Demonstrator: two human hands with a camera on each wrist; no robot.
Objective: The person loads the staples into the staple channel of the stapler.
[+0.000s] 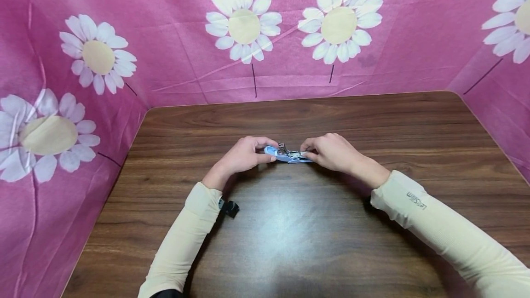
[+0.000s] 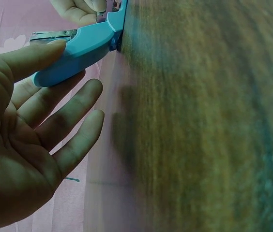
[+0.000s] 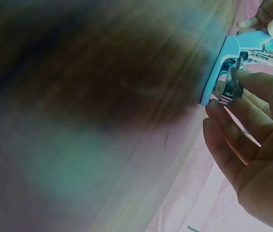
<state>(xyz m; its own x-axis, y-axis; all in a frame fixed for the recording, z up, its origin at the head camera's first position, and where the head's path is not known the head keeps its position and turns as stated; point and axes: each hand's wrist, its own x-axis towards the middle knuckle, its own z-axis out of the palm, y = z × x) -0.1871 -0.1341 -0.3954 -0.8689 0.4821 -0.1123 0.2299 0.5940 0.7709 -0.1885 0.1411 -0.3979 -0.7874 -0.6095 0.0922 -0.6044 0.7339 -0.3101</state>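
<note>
A light-blue stapler (image 1: 283,157) lies opened out flat near the middle of the table, its metal inner parts showing on top. My left hand (image 1: 247,154) holds the rounded end of its top cover (image 2: 81,50) between thumb and index finger; the other fingers are spread loosely below. From the opposite side my right hand (image 1: 334,151) pinches the metal magazine (image 3: 231,84) over the stapler's base (image 3: 215,72). In the right wrist view the thumb lies against the metal, and the fingertips behind are partly hidden. A second metal strip (image 3: 272,60) juts out along the cover.
The brown wood-grain table (image 1: 281,224) reaches back to a pink cloth (image 1: 178,49) with white daisies, which hangs behind it and at both sides. A small black piece (image 1: 230,208) sits at the left wrist, beside the cream sleeve (image 1: 182,238).
</note>
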